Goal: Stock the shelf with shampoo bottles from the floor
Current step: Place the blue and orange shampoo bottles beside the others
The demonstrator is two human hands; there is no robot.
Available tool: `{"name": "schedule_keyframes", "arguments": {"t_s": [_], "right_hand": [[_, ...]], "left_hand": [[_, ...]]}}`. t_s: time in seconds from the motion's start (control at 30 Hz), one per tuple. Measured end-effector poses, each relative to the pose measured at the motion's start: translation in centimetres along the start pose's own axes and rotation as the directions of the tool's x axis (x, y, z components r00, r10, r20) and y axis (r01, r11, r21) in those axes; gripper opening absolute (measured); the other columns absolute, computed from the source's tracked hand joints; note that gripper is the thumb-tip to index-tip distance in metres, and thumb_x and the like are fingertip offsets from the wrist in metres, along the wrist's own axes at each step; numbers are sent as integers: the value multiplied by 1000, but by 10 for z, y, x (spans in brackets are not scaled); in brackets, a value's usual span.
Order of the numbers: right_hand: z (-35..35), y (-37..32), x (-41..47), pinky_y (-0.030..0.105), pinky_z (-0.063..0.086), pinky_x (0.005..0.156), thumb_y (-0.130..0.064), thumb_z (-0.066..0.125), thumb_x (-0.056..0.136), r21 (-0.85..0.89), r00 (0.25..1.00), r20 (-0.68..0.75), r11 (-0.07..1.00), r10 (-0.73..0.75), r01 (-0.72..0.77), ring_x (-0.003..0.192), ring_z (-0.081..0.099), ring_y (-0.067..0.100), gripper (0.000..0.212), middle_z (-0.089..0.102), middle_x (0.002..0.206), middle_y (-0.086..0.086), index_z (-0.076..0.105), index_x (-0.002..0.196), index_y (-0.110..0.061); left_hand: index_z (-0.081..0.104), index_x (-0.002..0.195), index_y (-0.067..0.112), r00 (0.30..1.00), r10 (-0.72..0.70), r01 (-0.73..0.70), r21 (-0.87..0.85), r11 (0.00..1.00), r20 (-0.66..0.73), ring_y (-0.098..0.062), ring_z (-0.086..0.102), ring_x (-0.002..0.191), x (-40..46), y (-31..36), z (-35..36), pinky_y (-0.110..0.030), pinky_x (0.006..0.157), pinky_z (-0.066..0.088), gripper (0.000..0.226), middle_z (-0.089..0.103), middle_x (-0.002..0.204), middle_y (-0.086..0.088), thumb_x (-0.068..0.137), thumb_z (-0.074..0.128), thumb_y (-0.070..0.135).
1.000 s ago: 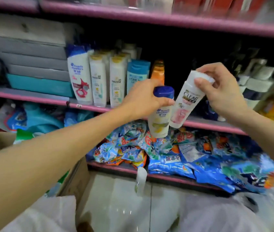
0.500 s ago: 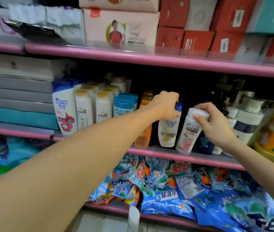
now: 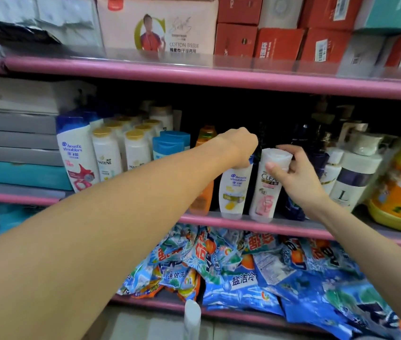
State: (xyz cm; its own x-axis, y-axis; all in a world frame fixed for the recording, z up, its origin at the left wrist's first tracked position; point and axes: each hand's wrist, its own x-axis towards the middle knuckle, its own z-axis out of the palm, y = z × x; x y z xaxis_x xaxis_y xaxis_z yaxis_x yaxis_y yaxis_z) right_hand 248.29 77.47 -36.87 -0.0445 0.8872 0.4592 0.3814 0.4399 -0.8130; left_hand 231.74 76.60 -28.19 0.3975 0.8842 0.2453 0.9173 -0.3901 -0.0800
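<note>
Two smooth white plastic bottles, upright

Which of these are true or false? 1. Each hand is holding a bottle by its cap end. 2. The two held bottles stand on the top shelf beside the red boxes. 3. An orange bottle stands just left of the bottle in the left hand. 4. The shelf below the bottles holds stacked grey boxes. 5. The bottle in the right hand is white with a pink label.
1. True: the left hand grips the Head & Shoulders bottle, the right hand the Clear bottle.
2. False: they stand on the middle shelf.
3. True: the orange bottle.
4. False: it holds blue detergent bags.
5. True.
</note>
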Motion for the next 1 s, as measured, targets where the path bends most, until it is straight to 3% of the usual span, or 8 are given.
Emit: {"name": "schedule_keyframes", "arguments": {"t_s": [0.13, 0.23, 0.33, 0.4, 0.57, 0.77, 1.0], "right_hand": [[11, 17, -11, 10, 50, 66, -23, 76, 80, 44, 988, 68, 989, 138, -141, 90, 64, -5, 51, 64, 107, -11, 46, 122, -23], [18, 28, -18, 11, 49, 66, -21, 74, 82, 16, 971, 139, 980, 194, -198, 89, 65, -3, 43, 68, 106, -9, 54, 120, -19], [18, 31, -19, 5, 47, 59, -18, 73, 83, 43, 970, 113, 975, 213, -219, 77, 64, -12, 33, 67, 99, -12, 57, 112, -20], [18, 31, -17, 0, 44, 58, -17, 72, 84, 37, 970, 118, 975, 213, -219, 74, 62, -17, 30, 66, 97, -14, 58, 110, -20], [25, 30, -16, 1, 46, 63, -18, 70, 85, 65, 966, 170, 976, 193, -207, 82, 60, -18, 40, 65, 108, -11, 52, 122, -19], [27, 26, -17, 8, 49, 70, -26, 68, 86, 55, 960, 211, 978, 187, -203, 93, 62, -9, 42, 66, 114, -12, 52, 125, -23], [23, 19, -16, 34, 49, 95, -26, 67, 87, 21, 941, 253, 971, 226, -239, 107, 61, 9, 42, 66, 119, -4, 53, 126, -19]], "left_hand": [[54, 123, 7, 999, 42, -41, 151, 988, -6, -26, 58, 107, 2, 1, 4, -29, 72, 41, 29, 56, 122, -11, 95, 55, 14], [54, 124, 8, 999, 48, -49, 165, 985, 12, -26, 58, 107, 2, 1, -1, -29, 70, 41, 35, 56, 122, -11, 91, 62, 18], [55, 122, 7, 996, 73, -80, 177, 981, 44, -24, 57, 99, 5, 2, -7, -28, 69, 41, 38, 54, 115, -10, 89, 65, 20], [53, 126, 7, 993, 100, -110, 193, 975, 61, -24, 56, 106, 7, 2, -9, -28, 74, 43, 42, 55, 121, -10, 89, 65, 23], [55, 126, 7, 988, 110, -129, 191, 973, 106, -23, 56, 108, 10, -5, -10, -27, 75, 43, 43, 58, 122, -9, 89, 64, 26], [50, 133, 9, 983, 108, -129, 135, 982, 150, -26, 53, 116, 10, -17, -14, -33, 90, 45, 51, 55, 130, -9, 88, 65, 28], [52, 132, 9, 985, 112, -127, 117, 985, 133, -26, 54, 114, 9, -18, -11, -35, 90, 46, 49, 57, 128, -9, 88, 65, 28]]}}
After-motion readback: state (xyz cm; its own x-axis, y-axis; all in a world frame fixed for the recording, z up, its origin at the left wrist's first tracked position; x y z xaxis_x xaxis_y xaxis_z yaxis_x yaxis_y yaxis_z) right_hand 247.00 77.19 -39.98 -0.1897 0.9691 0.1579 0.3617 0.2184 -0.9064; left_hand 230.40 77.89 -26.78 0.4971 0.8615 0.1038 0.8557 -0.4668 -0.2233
